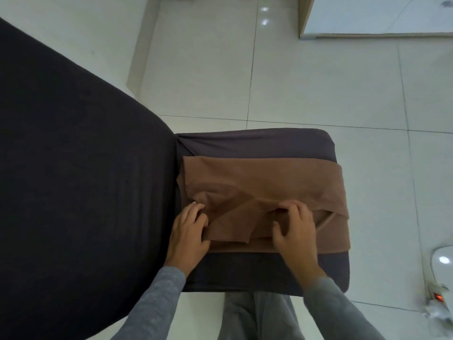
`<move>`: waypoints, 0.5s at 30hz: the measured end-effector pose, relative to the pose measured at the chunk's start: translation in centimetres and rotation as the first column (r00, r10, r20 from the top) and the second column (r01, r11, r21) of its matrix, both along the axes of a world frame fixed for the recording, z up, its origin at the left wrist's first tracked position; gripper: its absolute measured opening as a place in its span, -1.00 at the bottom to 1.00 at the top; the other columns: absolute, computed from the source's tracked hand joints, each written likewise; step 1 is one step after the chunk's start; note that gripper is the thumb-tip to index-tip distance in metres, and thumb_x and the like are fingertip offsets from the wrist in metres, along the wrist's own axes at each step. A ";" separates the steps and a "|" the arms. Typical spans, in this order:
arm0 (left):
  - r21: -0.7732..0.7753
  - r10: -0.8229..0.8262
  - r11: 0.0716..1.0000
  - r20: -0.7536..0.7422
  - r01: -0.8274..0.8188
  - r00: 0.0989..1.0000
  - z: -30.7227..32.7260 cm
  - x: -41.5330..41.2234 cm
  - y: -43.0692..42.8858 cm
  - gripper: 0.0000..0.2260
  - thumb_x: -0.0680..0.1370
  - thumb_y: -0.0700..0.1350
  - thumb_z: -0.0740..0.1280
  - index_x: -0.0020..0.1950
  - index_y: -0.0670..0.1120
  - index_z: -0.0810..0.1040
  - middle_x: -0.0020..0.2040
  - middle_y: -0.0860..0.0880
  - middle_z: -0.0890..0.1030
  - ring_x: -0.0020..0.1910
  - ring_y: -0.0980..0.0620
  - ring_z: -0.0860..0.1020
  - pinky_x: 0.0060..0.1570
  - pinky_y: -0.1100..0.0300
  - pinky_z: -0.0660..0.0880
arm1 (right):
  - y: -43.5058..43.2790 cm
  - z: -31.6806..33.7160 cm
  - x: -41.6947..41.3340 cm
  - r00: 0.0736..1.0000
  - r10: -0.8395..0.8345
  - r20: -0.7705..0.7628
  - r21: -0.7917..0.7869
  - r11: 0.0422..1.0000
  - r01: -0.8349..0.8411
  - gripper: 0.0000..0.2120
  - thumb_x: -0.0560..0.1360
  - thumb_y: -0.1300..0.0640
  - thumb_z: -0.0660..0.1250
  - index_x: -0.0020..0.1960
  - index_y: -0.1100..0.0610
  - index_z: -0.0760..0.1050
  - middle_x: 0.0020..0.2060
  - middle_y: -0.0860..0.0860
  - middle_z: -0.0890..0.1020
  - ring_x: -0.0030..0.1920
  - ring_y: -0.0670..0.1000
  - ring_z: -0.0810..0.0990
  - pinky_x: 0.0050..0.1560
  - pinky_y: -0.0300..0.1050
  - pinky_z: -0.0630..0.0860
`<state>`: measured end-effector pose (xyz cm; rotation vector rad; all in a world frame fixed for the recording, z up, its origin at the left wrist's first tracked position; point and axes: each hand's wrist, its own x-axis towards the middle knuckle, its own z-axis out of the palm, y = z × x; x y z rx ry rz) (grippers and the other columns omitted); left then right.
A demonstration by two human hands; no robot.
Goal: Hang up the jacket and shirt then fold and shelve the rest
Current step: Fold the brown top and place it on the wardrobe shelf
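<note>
A brown garment [259, 177] lies partly folded on a dark purple padded stool [257, 141], its right end hanging a little over the stool's edge. My left hand [188, 231] is at the garment's near left corner, fingers curled onto the cloth and pinching a fold. My right hand [294, 229] grips a bunched ridge of the fabric near the garment's middle, fingers curled over it and thumb underneath. Both hands are in grey sleeves.
A large dark-covered sofa or bed [73, 168] fills the left side, touching the stool. White tiled floor [318, 82] surrounds the stool. A pale wooden furniture edge [306, 18] stands at the top right. A white power strip with a red light [438, 295] lies at the right.
</note>
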<state>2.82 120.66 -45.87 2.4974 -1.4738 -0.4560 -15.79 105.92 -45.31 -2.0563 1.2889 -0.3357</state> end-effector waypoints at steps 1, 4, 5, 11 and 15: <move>-0.036 0.004 0.999 -0.022 -0.005 1.000 0.1 0.1 0.3 -0.61 0.07 -0.28 0.53 -0.23 -0.08 0.45 0.16 -0.14 0.56 0.25 -0.06 0.36 0.20 0.00 0.43 | 0.9 0.1 0.9 0.988 0.154 -0.003 -0.024 0.988 -0.154 -0.57 0.30 0.27 0.41 0.14 0.10 0.47 0.12 0.02 0.49 0.17 0.01 0.39 0.13 -0.05 0.40; -0.132 0.017 0.991 -0.095 -0.030 0.995 0.3 -0.7 0.9 -0.67 0.18 -0.30 0.48 -0.17 -0.09 0.43 0.14 -0.10 0.57 0.28 0.02 0.34 0.37 0.18 0.18 | 3.0 -0.2 2.2 0.816 0.576 -0.047 0.016 0.817 -0.576 -0.33 0.21 0.11 0.34 0.32 -0.03 0.35 0.30 -0.08 0.39 0.38 -0.05 0.23 0.32 -0.08 0.23; -0.147 0.042 0.987 -0.124 -0.061 0.991 0.5 -1.0 1.2 -0.70 0.24 -0.29 0.47 -0.15 -0.09 0.45 0.10 -0.08 0.58 0.27 0.05 0.35 0.39 0.19 0.15 | 3.8 -0.8 2.2 0.743 0.664 -0.088 0.030 0.747 -0.664 -0.26 0.19 0.06 0.33 0.37 -0.06 0.29 0.37 -0.09 0.34 0.44 -0.03 0.16 0.40 -0.03 0.12; 0.018 0.209 0.975 -0.401 -0.220 0.892 0.2 -2.2 3.3 -0.72 0.48 -0.25 0.28 0.17 -0.06 0.51 0.08 0.00 0.56 0.08 0.03 0.51 0.13 0.11 0.47 | 5.4 -4.1 1.0 0.752 0.632 -0.187 -0.036 0.760 -0.648 -0.22 0.14 0.10 0.56 0.31 0.06 0.36 0.31 0.02 0.47 0.37 0.04 0.28 0.37 0.02 0.23; -0.037 0.173 0.978 -0.403 -0.204 0.899 -0.7 -2.6 5.0 -0.69 0.49 -0.23 0.18 0.19 -0.12 0.54 0.06 0.01 0.56 0.07 0.10 0.49 0.15 0.21 0.43 | 5.0 -4.9 1.4 0.893 0.450 -0.009 -0.048 0.892 -0.450 -0.71 0.31 0.32 0.50 -0.01 0.19 0.55 0.11 0.11 0.56 0.17 0.08 0.46 0.09 0.09 0.55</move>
